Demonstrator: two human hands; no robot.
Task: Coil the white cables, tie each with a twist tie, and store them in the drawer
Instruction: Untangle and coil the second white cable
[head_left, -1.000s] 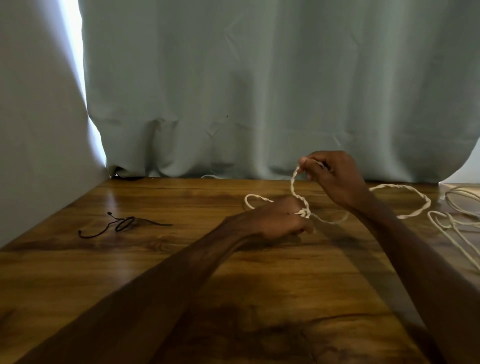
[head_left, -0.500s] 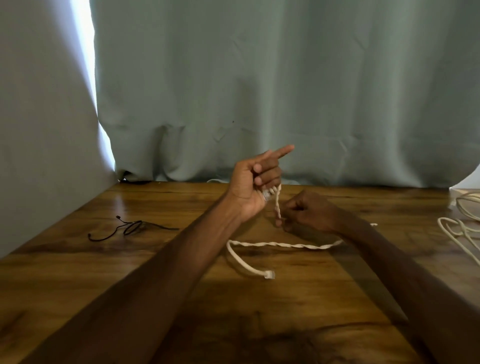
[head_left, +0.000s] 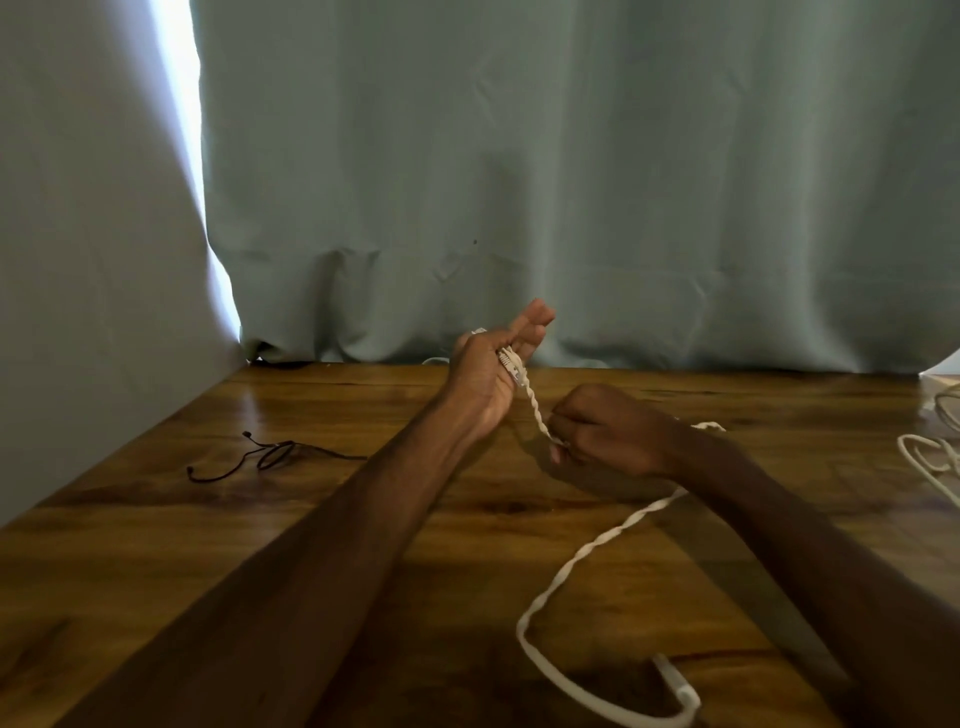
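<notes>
Nearest me, the white cable (head_left: 587, 551) is looping across the table (head_left: 156, 571), with one plug end lying by the table's near edge. Mid-table, my right hand (head_left: 608, 431) is pinching the twisted cable in curled fingers. My left hand (head_left: 488, 374), raised above the table, is gripping the cable's upper end. Bare wood is lying open on the table's left, up to a black tie (head_left: 270, 457). More white cables (head_left: 930, 452) are crowding the table's right edge, and a curtain (head_left: 571, 182) is hanging at its far edge.

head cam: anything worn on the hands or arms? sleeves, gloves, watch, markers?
Nothing worn that shows. The left hand and right hand are bare, no gloves. The left forearm and right forearm are bare down to the frame edge: no sleeve, watch, band or marker in view. Rings: too dim to tell.
</notes>
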